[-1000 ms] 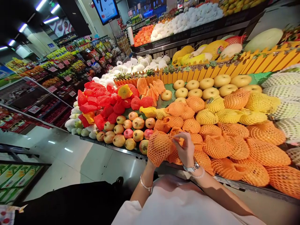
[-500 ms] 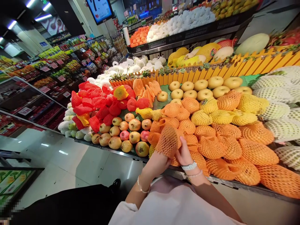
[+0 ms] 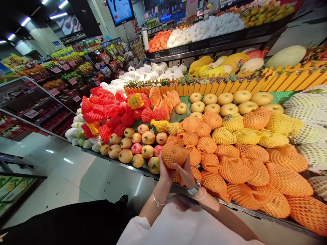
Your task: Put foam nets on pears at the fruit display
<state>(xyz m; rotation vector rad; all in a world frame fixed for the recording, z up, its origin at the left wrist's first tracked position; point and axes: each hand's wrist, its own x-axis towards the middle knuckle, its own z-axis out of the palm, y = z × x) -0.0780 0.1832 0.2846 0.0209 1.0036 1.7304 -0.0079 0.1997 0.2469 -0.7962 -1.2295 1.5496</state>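
Both my hands hold one fruit wrapped in an orange foam net (image 3: 174, 154) just above the front edge of a fruit stand. My left hand (image 3: 165, 170) grips it from below on the left, fingers curled under it. My right hand (image 3: 187, 173), with a watch on the wrist, clasps its lower right side. Around it lie several more orange-netted fruits (image 3: 230, 166). Bare pomegranates (image 3: 143, 146) sit just to the left of my hands.
Red-netted fruit (image 3: 107, 112), yellow-netted fruit (image 3: 245, 134) and bare pears (image 3: 224, 102) fill the stand, which has a metal front edge (image 3: 245, 209). A yellow picket divider (image 3: 255, 80) runs behind. Tiled aisle floor (image 3: 76, 177) lies to the left, with shelves beyond.
The netted fruit has moved from my lower left up and over the stand's front edge. Both hands have closed around it from beneath.
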